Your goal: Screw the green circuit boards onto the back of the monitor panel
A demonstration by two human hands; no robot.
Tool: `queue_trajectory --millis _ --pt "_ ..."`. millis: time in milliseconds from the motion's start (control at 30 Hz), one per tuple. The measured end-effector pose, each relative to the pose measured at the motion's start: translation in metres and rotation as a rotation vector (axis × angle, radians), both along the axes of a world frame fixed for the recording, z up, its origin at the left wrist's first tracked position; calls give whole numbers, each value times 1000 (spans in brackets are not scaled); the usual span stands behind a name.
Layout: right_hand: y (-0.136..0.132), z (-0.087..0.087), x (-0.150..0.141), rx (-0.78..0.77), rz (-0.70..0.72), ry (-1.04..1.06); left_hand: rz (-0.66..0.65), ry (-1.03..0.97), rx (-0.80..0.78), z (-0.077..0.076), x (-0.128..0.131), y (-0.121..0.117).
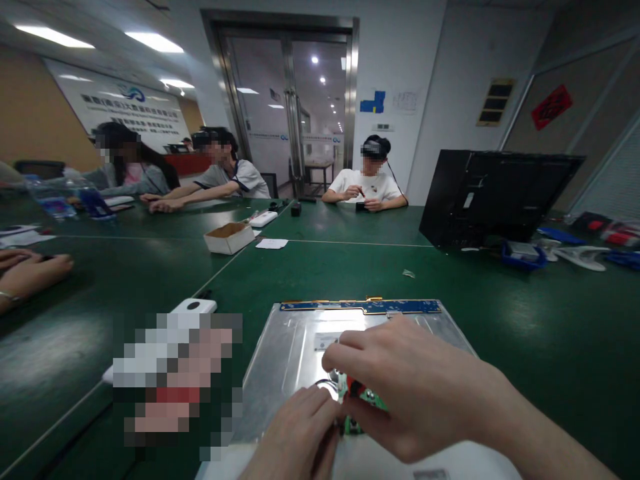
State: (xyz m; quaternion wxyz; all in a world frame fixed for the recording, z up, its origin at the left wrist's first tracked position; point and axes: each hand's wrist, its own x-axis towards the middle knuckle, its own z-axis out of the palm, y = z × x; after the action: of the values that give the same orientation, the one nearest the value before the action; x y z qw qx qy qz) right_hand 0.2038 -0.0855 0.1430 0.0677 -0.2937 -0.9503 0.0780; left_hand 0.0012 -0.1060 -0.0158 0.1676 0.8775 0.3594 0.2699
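Note:
A silver metal display panel [295, 347] lies flat on the green table, with a blue circuit strip [360, 306] along its far edge. My right hand [400, 387] is closed over a small green circuit board [367, 398] above the panel's near part. My left hand [300, 433] pinches the same board from the near left side. A thin cable loops beside the board. The board is mostly hidden by my fingers.
A white device [193, 307] and a blurred-out object lie left of the panel. A small cardboard box [229, 237] sits mid-table. A black monitor back [493, 197] stands at right with tools beyond it. Several other people sit around the green table [525, 320].

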Motion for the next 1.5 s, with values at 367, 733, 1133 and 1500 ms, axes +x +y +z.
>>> queue_trajectory --millis 367,733,1133,1500 --pt "-1 -2 -1 4 -53 -10 -11 3 -12 -3 0 2" --pt "-1 -1 1 18 14 18 -13 10 -59 5 0 1" --pt "0 0 0 18 -15 -9 1 10 -24 9 1 0" --pt "-1 1 -1 -3 -21 -17 10 27 -43 12 1 -2"
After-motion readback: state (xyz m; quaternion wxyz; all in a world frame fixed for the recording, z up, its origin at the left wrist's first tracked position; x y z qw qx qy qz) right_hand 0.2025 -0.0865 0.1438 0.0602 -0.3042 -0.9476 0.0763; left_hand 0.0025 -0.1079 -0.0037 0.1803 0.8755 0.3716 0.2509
